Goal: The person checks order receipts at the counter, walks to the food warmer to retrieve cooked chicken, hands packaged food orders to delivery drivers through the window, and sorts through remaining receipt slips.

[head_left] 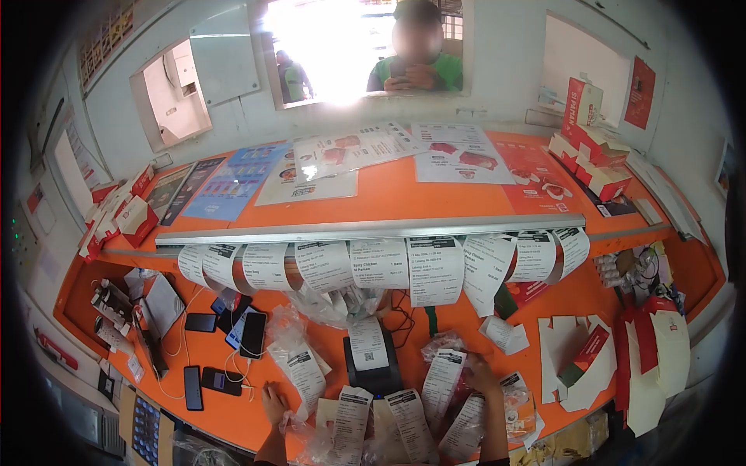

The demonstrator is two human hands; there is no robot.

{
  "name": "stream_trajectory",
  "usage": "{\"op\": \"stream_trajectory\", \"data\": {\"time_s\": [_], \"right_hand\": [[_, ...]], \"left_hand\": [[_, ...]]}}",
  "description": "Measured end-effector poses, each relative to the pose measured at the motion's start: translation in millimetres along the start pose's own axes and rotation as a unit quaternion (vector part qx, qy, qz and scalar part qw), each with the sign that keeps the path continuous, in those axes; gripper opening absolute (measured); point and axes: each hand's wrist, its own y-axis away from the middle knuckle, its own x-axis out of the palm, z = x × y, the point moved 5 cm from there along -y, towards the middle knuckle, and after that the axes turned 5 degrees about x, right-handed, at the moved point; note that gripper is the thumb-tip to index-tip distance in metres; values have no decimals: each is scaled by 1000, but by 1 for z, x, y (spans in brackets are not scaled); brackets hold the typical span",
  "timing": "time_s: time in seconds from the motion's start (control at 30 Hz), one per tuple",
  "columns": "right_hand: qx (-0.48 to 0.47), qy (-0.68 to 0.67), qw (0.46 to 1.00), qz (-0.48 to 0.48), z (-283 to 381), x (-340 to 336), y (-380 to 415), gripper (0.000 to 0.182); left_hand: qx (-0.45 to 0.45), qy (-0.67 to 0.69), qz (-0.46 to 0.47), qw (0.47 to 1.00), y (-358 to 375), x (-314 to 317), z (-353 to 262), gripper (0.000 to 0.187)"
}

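Observation:
My left hand [273, 404] rests on the orange counter with its fingers stretched out, beside a clear plastic bag [299, 427]. A receipt [305, 377] lies on another bag just above it. On the right, my right hand [483, 378] reaches over a clear plastic bag [444, 342], fingers curled at its side next to a long receipt [444, 380]. Between my hands are more bagged packets with receipts [351, 423] on top. Ahead of them stands a black receipt printer [373, 371], a printed slip [367, 346] hanging over it.
Several phones [252, 335] with white cables lie on the left of the counter [175, 377]. Receipts [435, 268] hang from a metal rail [373, 231]. Flattened cartons [576, 361] are at right, red boxes [598, 159] above. A person [423, 66] stands at the window.

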Motion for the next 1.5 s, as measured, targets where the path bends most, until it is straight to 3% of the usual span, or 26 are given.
{"op": "stream_trajectory", "data": {"time_s": [0.07,0.27,0.4,0.47,0.57,0.6,0.63,0.7,0.73,0.8,0.83,0.9,0.93,1.0,1.1,1.13,1.5], "right_hand": [[14,13,1000,2,10,-4,3,59],[21,24,999,3,1,0,1,59],[21,39,999,-19,1,0,3,56],[37,43,998,-8,0,1,1,54],[67,67,996,0,8,2,4,53],[75,90,993,1,12,1,5,52],[75,90,993,0,11,2,7,52],[77,109,991,8,8,4,8,52],[73,112,991,7,9,3,7,52],[28,98,995,-21,15,0,9,52],[25,101,994,-17,13,1,9,52],[14,94,995,-34,9,3,7,53],[12,96,995,-31,7,5,6,53],[24,100,994,-26,2,7,6,52],[12,113,992,-45,4,5,7,51],[11,117,992,-45,4,4,6,51],[42,107,993,-16,-2,7,4,49]], "left_hand": [[-32,151,-34,987,5,11,17,39],[-5,13,8,1000,-9,-17,-26,38],[-59,144,-22,988,-6,-22,-32,36],[6,43,-7,999,-18,-41,-60,31],[-32,135,-4,990,-13,-24,-11,23],[-140,294,-35,945,-7,3,39,20],[-138,294,-35,945,-11,-9,20,20],[-301,495,-75,812,-22,-58,-71,22],[-301,497,-79,810,-17,-66,-92,22],[-253,409,-18,877,-6,-77,-126,25],[-258,409,-21,875,2,-82,-140,25],[-121,225,35,966,12,-93,-180,30],[-125,225,33,966,18,-96,-196,30],[13,135,50,989,25,-101,-233,38],[50,123,92,987,49,-73,-231,44],[78,60,98,990,54,-65,-228,45],[57,87,83,991,52,-66,-226,43]]}}
